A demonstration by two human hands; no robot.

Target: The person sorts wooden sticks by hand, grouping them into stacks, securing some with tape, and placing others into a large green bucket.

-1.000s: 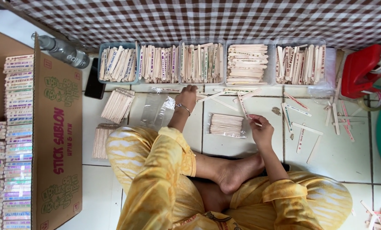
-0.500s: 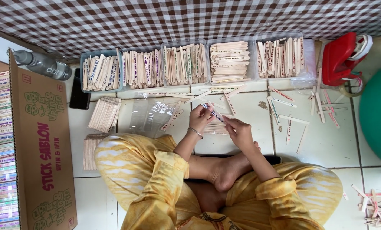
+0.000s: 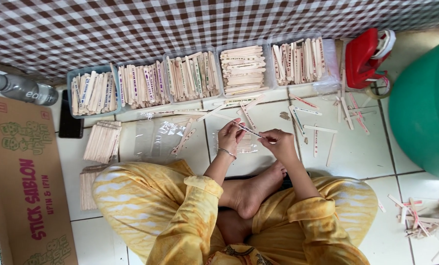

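Note:
I sit cross-legged on a white tiled floor in yellow clothes. My left hand (image 3: 229, 137) and my right hand (image 3: 280, 143) meet in front of my knees, and both pinch a few printed wooden sticks (image 3: 251, 130), one hand at each end. A clear packet of plain sticks (image 3: 247, 144) lies on the floor just under my hands. More printed sticks (image 3: 322, 130) are scattered on the tiles to the right. Beyond my hands stands a row of clear trays (image 3: 219, 49) filled with printed sticks.
An empty clear plastic bag (image 3: 150, 140) and piles of plain sticks (image 3: 101, 142) lie at the left. A cardboard box (image 3: 28, 186), a bottle (image 3: 20, 88) and a black phone (image 3: 71, 125) are further left. A red tape dispenser (image 3: 366, 56) and a green tub (image 3: 423, 98) stand at the right.
My left hand left the sticks near the trays and came back to meet my right hand; both now hold sticks together. The view has shifted right.

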